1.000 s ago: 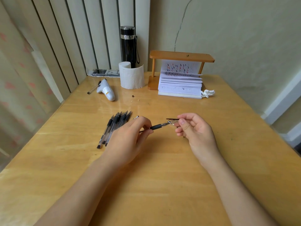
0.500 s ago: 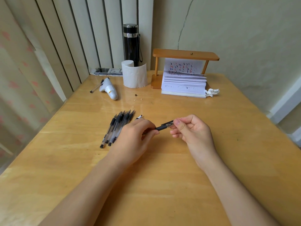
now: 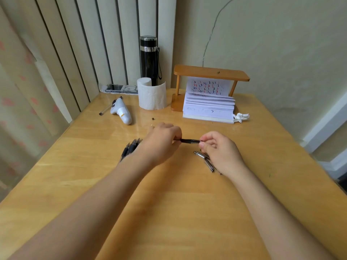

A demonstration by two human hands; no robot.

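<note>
Head view (wide, close) looks down over table [image 3: 187, 212].

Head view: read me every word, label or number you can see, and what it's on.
None can be read.
Pad: rows of small coloured marks, too small to read.
Packet: print too blurred.
Pen, flask: no legible label.

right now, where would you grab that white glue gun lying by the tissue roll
Take the glue gun by its thick rounded handle end, nearest the person, coming down from above: it lies flat on its side on the table, with both sides of the handle clear.
</note>
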